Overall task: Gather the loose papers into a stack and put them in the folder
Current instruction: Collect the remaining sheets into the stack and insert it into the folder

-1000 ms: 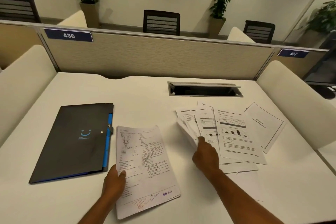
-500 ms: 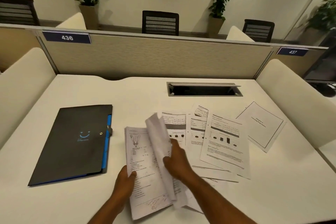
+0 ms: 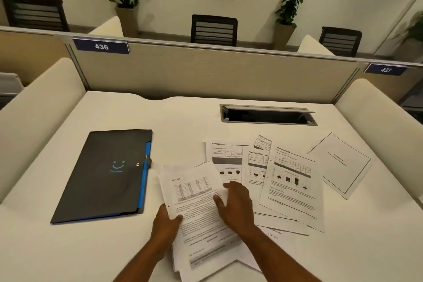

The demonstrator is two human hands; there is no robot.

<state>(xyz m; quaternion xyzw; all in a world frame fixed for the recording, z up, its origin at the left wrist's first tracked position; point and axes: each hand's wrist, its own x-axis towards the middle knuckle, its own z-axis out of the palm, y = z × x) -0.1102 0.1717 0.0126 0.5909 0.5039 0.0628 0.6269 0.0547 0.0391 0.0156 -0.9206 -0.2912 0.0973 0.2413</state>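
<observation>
Here the left hand [image 3: 166, 218] pinches the stack's [image 3: 201, 217] left edge — right hand [image 3: 237, 204] lies spread flat on top. Loose papers [image 3: 290, 188] fan rightward; the closed folder [image 3: 107, 174] lies left.

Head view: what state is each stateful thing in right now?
Black folder: closed, flat on the desk.
Held stack: uneven.
Loose papers: spread, overlapping.
Cable hatch: lid open.
Left hand: gripping the stack's edge.
Right hand: flat on the stack.

two bare forearms reach in from the bottom edge, sleeveless as far as visible, ending in a bare left hand [image 3: 166, 221] and bare right hand [image 3: 237, 205].
</observation>
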